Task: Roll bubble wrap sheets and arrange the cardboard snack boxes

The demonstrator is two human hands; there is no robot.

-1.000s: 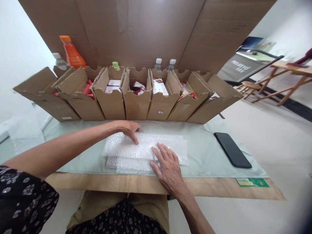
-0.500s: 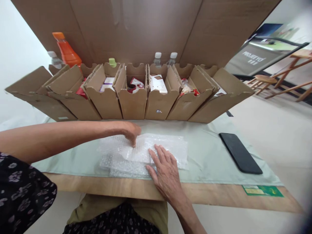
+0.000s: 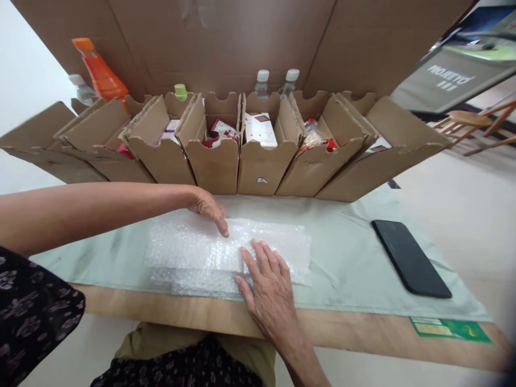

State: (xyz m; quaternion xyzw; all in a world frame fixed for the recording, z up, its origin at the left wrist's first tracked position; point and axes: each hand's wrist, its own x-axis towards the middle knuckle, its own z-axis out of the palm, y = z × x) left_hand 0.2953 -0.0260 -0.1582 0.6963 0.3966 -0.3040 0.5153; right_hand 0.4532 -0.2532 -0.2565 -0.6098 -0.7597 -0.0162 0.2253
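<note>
Sheets of clear bubble wrap [image 3: 181,244] lie in a loose stack on the pale green cloth, close to the table's front edge. Flat on the right part of the stack rests my right hand [image 3: 268,285], its fingers spread. My left hand [image 3: 209,209] reaches in from the left at the far side of the wrap, with its fingers stretched out and pointing down towards the sheets. Part of its fingers is hidden behind the hand, and nothing shows in it.
Several cardboard bins [image 3: 258,166] with packets and boxes stand in a row behind the cloth [image 3: 326,215]. Bottles, one an orange bottle [image 3: 102,75], rise behind them. To the right lie a black phone [image 3: 411,258] and a green card [image 3: 451,329] near the wooden edge.
My left hand has gone from a pinch-like bend over the wrap to a straighter, opened pose. The top sheet's left part now lies flatter and further left. My right hand stays on the wrap.
</note>
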